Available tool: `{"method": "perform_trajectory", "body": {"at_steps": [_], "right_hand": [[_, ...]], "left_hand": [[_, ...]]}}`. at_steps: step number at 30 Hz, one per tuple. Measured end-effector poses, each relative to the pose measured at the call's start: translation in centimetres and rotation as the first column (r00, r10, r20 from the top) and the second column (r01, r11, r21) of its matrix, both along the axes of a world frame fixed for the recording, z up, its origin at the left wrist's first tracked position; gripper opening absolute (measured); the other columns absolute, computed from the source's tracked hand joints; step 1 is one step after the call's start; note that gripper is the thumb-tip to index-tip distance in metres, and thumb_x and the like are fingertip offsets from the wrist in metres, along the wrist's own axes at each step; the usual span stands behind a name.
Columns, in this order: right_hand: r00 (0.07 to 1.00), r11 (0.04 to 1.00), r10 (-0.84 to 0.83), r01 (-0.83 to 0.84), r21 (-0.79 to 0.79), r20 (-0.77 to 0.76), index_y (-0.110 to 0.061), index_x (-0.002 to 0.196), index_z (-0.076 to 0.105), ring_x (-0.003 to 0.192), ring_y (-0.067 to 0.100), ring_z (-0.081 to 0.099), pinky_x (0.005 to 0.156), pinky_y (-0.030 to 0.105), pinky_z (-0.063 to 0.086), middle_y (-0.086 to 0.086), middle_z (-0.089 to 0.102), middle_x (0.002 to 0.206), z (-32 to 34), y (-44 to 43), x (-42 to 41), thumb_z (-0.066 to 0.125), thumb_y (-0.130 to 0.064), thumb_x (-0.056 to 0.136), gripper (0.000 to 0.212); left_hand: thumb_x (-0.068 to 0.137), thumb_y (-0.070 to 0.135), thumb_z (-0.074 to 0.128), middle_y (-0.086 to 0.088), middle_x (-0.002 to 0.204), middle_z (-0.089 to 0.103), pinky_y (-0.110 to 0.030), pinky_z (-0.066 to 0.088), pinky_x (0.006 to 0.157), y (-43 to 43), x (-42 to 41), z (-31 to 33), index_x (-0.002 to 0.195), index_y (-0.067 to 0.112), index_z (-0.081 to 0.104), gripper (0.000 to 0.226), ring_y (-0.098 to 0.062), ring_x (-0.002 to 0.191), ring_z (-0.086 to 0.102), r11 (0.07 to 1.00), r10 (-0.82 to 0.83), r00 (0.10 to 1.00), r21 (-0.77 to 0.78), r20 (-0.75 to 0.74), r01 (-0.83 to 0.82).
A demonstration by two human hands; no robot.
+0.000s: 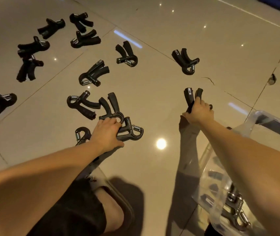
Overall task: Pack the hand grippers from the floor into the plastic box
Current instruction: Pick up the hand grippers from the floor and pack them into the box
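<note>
Over a dozen hand grippers (94,74) lie scattered on the floor (161,99), a few more in the plastic box (261,115). The left grip (107,132) clamps a hand gripper (132,133) lying on the floor; the right grip (199,112) clamps a second hand gripper (189,97) near the box.

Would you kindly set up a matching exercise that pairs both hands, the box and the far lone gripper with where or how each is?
Things:
1. left hand
2. right hand
3. box
4. lone gripper

States:
A. at lower right, holds packed grippers
B. lies untouched on the floor
C. fingers curled round a single gripper, apart from the others
D. fingers curled over a clustered gripper

Pairs: 1-D, 2-C, 3-A, 4-B.
</note>
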State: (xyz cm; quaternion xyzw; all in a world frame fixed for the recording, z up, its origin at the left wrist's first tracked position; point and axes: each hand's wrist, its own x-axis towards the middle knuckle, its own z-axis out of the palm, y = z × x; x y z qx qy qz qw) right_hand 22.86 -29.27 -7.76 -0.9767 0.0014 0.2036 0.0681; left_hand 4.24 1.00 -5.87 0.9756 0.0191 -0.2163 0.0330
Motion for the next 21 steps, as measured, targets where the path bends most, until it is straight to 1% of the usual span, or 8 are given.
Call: {"method": "perform_trajectory", "body": {"at_steps": [2, 4, 7, 9, 12, 15, 18, 21], "right_hand": [[0.995, 1.000, 0.013, -0.011, -0.024, 0.103, -0.004, 0.140, 0.040, 0.128, 0.038, 0.048, 0.104, 0.052, 0.041, 0.018, 0.051, 0.136, -0.4, 0.3, -0.7, 0.071, -0.047, 0.086, 0.075], [0.983, 0.997, 0.045, -0.035, -0.062, 0.178, -0.005, 0.130, 0.049, 0.119, 0.036, 0.052, 0.098, 0.049, 0.043, 0.017, 0.056, 0.127, -0.5, 0.8, -1.6, 0.073, -0.045, 0.085, 0.065], [0.987, 0.994, 0.033, -0.017, -0.106, 0.155, -0.006, 0.125, 0.051, 0.116, 0.034, 0.053, 0.095, 0.046, 0.042, 0.015, 0.056, 0.122, -0.3, 1.9, -2.5, 0.074, -0.043, 0.084, 0.060], [0.990, 0.994, 0.004, 0.012, -0.111, 0.143, -0.005, 0.123, 0.050, 0.115, 0.034, 0.052, 0.093, 0.045, 0.041, 0.015, 0.058, 0.121, -0.3, 2.4, -2.9, 0.072, -0.032, 0.083, 0.053], [0.988, 0.991, 0.030, -0.009, -0.136, 0.150, -0.006, 0.120, 0.049, 0.112, 0.033, 0.054, 0.089, 0.044, 0.040, 0.014, 0.063, 0.115, -0.4, 2.5, -3.7, 0.068, -0.021, 0.081, 0.046], [0.987, 0.985, 0.080, -0.058, -0.163, 0.136, -0.007, 0.117, 0.049, 0.109, 0.031, 0.055, 0.087, 0.042, 0.039, 0.011, 0.065, 0.110, -0.1, 1.8, -4.3, 0.069, -0.024, 0.082, 0.044], [0.992, 0.992, 0.083, -0.072, -0.105, 0.095, -0.009, 0.115, 0.052, 0.108, 0.031, 0.055, 0.085, 0.041, 0.037, 0.011, 0.066, 0.107, 0.8, 1.3, -4.6, 0.070, -0.028, 0.081, 0.043], [0.988, 0.994, 0.106, -0.107, 0.003, 0.111, -0.012, 0.109, 0.056, 0.104, 0.031, 0.055, 0.085, 0.042, 0.038, 0.007, 0.062, 0.096, 3.2, 1.4, -4.8, 0.073, -0.033, 0.077, 0.042]], "left_hand": [[0.070, 0.065, 0.076, 0.001, 0.117, 0.055, -0.039, 0.035, 0.095, -0.2, 0.1, -0.5, 0.128, 0.024, 0.061, 0.073, -0.024, 0.115, 0.048, 1.000, -0.006, 1.000, -0.025, 0.002, 0.006], [0.070, 0.062, 0.077, 0.002, 0.113, 0.054, -0.038, 0.035, 0.093, -0.7, 0.3, -0.8, 0.125, 0.024, 0.063, 0.068, -0.024, 0.114, 0.048, 0.998, -0.021, 1.000, -0.052, 0.004, 0.022], [0.070, 0.056, 0.076, 0.003, 0.105, 0.055, -0.038, 0.034, 0.088, -1.7, 0.6, -1.2, 0.113, 0.023, 0.064, 0.056, -0.023, 0.110, 0.050, 0.996, -0.047, 0.999, -0.081, 0.017, 0.048], [0.070, 0.052, 0.075, 0.004, 0.102, 0.056, -0.038, 0.036, 0.088, -2.0, 0.7, -1.2, 0.108, 0.023, 0.063, 0.049, -0.023, 0.107, 0.050, 0.994, -0.050, 0.998, -0.096, 0.027, 0.052], [0.071, 0.048, 0.076, 0.004, 0.102, 0.058, -0.037, 0.038, 0.086, -1.8, 0.7, -0.9, 0.108, 0.022, 0.063, 0.047, -0.023, 0.105, 0.051, 0.992, -0.044, 0.997, -0.117, 0.061, 0.051], [0.073, 0.049, 0.077, 0.005, 0.104, 0.058, -0.035, 0.037, 0.085, -1.0, 0.7, -0.3, 0.114, 0.023, 0.063, 0.050, -0.021, 0.105, 0.051, 0.987, -0.017, 0.995, -0.157, 0.101, 0.033], [0.073, 0.052, 0.076, 0.007, 0.104, 0.058, -0.033, 0.032, 0.084, -1.1, 0.9, 0.6, 0.116, 0.025, 0.064, 0.053, -0.019, 0.105, 0.051, 0.983, 0.001, 0.989, -0.182, 0.151, 0.027], [0.072, 0.053, 0.077, 0.008, 0.104, 0.059, -0.035, 0.033, 0.088, -2.0, 1.5, 2.2, 0.119, 0.024, 0.064, 0.056, -0.019, 0.103, 0.052, 0.978, 0.013, 0.982, -0.207, 0.191, 0.027]]}}
